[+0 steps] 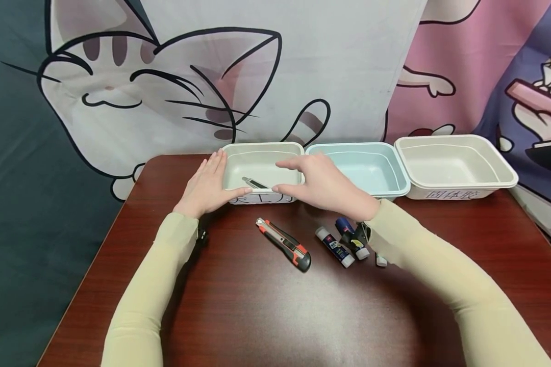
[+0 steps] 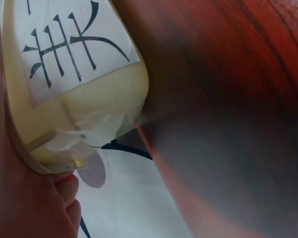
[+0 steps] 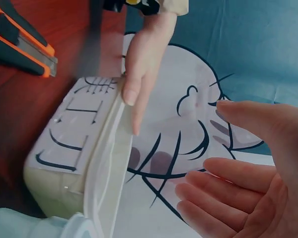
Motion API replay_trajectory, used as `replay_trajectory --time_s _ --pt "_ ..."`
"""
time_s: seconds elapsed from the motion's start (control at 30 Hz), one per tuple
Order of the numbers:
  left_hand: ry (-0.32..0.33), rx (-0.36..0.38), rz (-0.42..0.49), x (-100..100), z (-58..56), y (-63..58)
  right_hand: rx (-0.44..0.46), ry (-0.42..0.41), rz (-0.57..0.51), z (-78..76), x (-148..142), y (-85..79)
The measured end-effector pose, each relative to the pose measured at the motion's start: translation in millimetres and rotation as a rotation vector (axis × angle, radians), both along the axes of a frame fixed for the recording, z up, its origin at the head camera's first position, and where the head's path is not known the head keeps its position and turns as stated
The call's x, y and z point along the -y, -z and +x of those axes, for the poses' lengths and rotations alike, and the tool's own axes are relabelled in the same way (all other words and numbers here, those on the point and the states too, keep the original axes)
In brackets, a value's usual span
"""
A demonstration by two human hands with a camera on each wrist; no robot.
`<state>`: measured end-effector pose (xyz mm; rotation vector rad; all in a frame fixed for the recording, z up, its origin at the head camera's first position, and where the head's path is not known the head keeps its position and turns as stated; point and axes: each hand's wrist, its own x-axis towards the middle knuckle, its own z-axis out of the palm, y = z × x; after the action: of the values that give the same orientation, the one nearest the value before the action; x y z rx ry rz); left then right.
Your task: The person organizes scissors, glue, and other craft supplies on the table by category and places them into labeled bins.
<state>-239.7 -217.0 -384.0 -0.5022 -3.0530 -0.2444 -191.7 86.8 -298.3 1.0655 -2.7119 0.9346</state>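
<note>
A pale green plastic bin [image 1: 264,149] with a handwritten paper label stands at the back of the table. Inside it lies a small grey box cutter [image 1: 254,183]. My left hand [image 1: 206,184] rests along the bin's left end, fingers straight and thumb near the front rim. At the right end of the bin, my right hand [image 1: 326,181] hovers with thumb and fingers spread apart. Nothing sits between those fingers [image 3: 228,198] in the right wrist view. In front of the bin, an orange-and-black box cutter [image 1: 283,244] lies on the table.
A light blue bin [image 1: 362,148] and a cream bin [image 1: 459,183] with a label stand in a row to the right. Below the right forearm lie several glue sticks [image 1: 334,247], one mostly hidden. Behind the table [image 1: 239,316] hangs a cat-print cloth [image 1: 340,56].
</note>
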Motion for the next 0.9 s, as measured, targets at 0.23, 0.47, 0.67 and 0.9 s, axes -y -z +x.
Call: replay_trajectory --time_s 0.23,0.47,0.67,0.9 --pt "0.0 0.007 -0.015 0 0.6 0.1 0.05 0.009 0.024 12.6 -8 16.9" --pt "-0.002 0.018 -0.014 2 -0.4 2.8 0.114 -0.001 0.048 29.6 -11 37.5" --pt "0.007 0.011 -0.009 1 -1.2 0.9 0.13 -0.017 0.078 41.8 -11 52.5" --pt "0.011 0.012 0.009 1 -2.3 2.3 0.159 -0.012 0.089 54.1 -8 71.5"
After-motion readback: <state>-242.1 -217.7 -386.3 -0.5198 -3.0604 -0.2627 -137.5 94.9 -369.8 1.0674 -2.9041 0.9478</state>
